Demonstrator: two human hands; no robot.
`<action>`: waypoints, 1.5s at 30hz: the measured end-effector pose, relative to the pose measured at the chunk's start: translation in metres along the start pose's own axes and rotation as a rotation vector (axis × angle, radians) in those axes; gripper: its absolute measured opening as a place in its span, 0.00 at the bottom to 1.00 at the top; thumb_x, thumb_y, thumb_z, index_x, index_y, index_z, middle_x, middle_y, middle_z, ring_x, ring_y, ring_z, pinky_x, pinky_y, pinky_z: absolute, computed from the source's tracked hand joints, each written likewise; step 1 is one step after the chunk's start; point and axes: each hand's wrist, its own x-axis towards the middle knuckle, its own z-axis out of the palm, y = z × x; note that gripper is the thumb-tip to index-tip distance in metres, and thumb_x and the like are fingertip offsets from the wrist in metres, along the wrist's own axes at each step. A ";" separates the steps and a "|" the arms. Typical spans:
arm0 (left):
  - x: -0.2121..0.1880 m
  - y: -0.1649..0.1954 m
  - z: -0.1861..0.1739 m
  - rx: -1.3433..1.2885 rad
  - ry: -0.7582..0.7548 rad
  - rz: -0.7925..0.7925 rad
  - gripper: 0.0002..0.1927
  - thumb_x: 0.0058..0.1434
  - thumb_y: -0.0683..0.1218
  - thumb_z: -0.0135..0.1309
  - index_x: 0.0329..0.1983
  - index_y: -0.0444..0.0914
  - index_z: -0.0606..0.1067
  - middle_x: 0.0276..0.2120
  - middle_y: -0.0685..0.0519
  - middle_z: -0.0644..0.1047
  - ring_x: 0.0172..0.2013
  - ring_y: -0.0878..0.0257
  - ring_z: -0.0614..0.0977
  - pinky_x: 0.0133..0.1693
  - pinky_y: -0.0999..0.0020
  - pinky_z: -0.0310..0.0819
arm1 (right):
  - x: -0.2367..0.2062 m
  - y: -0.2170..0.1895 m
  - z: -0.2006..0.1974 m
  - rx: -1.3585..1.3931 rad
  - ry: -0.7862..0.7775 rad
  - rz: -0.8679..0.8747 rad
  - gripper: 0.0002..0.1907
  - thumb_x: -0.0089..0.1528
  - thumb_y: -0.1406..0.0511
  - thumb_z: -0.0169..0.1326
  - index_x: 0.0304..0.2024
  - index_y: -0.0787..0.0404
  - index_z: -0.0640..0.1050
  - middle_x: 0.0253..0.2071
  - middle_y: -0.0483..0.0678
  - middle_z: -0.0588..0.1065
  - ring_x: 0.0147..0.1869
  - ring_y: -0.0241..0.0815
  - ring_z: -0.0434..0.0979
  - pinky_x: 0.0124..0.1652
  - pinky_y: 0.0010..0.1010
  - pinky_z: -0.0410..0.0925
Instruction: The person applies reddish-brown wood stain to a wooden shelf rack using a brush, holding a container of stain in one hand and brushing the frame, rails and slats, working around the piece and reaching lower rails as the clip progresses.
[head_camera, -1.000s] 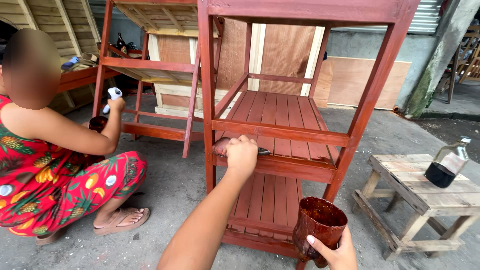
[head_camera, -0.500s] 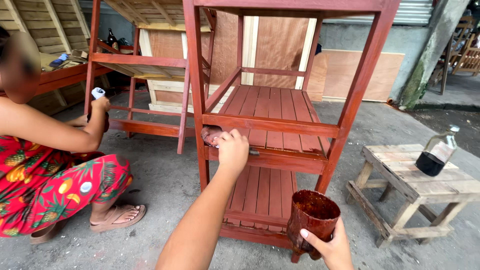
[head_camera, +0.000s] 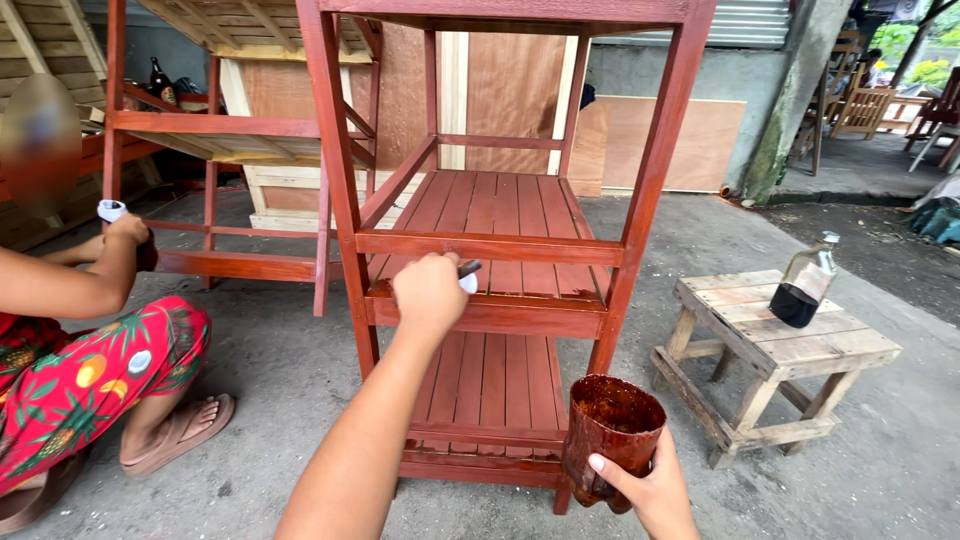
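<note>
A red-brown stained wooden shelf rack (head_camera: 490, 245) with slatted shelves stands in front of me. My left hand (head_camera: 430, 292) is closed around a small brush (head_camera: 468, 272) whose tip rests against the front rail of the middle shelf. Low at the right, my right hand (head_camera: 645, 485) grips a stain-smeared cut plastic cup (head_camera: 610, 435) in front of the rack's bottom shelf.
A seated person in a red patterned garment (head_camera: 90, 375) at the left holds a brush (head_camera: 112, 210) at a second red rack (head_camera: 230, 190). A small wooden stool (head_camera: 775, 345) at the right carries a glass bottle of dark liquid (head_camera: 805, 285). Plywood sheets (head_camera: 665, 145) lean on the wall behind.
My left hand with the brush has slid a little to the right along the middle rail. The cup stays low at the right. The seated person's raised hand stays at the other rack.
</note>
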 end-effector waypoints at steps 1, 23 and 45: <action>0.000 0.010 0.003 -0.020 -0.025 0.007 0.08 0.58 0.47 0.59 0.40 0.43 0.81 0.34 0.48 0.82 0.38 0.49 0.84 0.39 0.52 0.78 | -0.001 -0.001 -0.001 0.001 0.001 -0.001 0.47 0.44 0.67 0.70 0.65 0.61 0.65 0.58 0.54 0.75 0.61 0.47 0.77 0.55 0.42 0.71; -0.039 0.161 0.074 -2.590 0.289 -1.373 0.15 0.62 0.39 0.55 0.51 0.26 0.73 0.46 0.40 0.79 0.42 0.50 0.86 0.45 0.53 0.82 | -0.009 -0.038 -0.025 -0.189 0.182 0.129 0.47 0.46 0.64 0.71 0.66 0.58 0.66 0.52 0.55 0.78 0.44 0.49 0.78 0.33 0.41 0.71; -0.009 0.140 0.058 -1.945 0.152 -0.899 0.12 0.54 0.34 0.61 0.40 0.26 0.74 0.33 0.43 0.81 0.25 0.59 0.84 0.22 0.67 0.84 | -0.021 -0.050 -0.009 -0.157 0.115 0.025 0.48 0.44 0.64 0.70 0.65 0.58 0.65 0.57 0.53 0.77 0.57 0.48 0.80 0.49 0.41 0.76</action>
